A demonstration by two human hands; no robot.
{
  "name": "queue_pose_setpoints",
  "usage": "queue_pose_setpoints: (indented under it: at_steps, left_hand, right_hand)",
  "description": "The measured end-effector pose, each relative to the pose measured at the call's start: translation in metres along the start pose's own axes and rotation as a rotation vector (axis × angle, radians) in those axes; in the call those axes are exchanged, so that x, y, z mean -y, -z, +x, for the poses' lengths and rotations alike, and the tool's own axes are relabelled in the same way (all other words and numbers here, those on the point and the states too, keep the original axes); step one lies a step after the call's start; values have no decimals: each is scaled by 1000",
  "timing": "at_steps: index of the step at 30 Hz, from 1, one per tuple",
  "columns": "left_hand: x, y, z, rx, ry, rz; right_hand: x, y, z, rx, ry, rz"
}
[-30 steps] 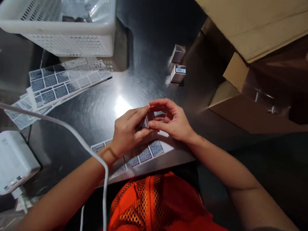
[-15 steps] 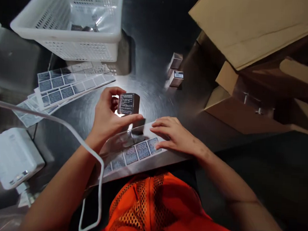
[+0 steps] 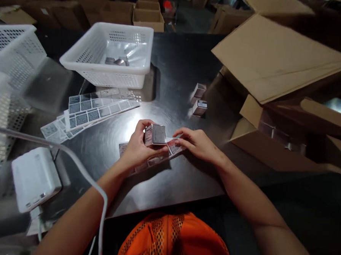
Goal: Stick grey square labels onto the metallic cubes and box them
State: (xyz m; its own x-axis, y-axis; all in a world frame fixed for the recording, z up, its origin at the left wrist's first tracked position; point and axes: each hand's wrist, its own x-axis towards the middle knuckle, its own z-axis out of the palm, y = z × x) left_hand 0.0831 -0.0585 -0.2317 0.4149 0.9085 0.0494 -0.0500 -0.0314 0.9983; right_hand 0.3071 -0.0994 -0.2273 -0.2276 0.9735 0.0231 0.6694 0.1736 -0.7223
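Foremost, dark metal table, spanning the view. Open cardboard carton, far right, flap raised. White perforated basket, far left of centre, with a few small items inside, too dim to identify. White power adapter, near left. Loose label sheets, fanned out just in front of the basket.

Working label sheet, flat on the table at centre, under both hands. Left hand, closed around a small silver box, held just above the sheet. Right hand, gripping nothing, fingers flat on the sheet's right end. Pair of small boxes, beyond the hands, near the carton.

Step in hand, by appearance: label pick-up for the held box. Next move calls for a clean peel and a steady box.
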Motion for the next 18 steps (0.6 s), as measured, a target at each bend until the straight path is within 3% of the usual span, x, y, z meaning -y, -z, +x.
queue_pose_setpoints:
  at_steps: [2,6,8,13,18]
  left_hand:
    - [8,-6,-1,-14,95,-52]
    - [29,-16,-3,-10,234,-130]
    - [36,-18,-2,-10,227,-105]
    - [38,-16,-1,-24,168,-82]
    - [36,-17,-2,-13,155,-150]
  right_hand:
    - [-6,-5,-4,-33,34,-13]
    - [-23,-14,-7,-126,255,-174]
    - [-29,-15,-7,-123,302,-235]
    - [-31,-9,-8,-102,261,-328]
    - [-28,-5,-7,-254,417,-374]
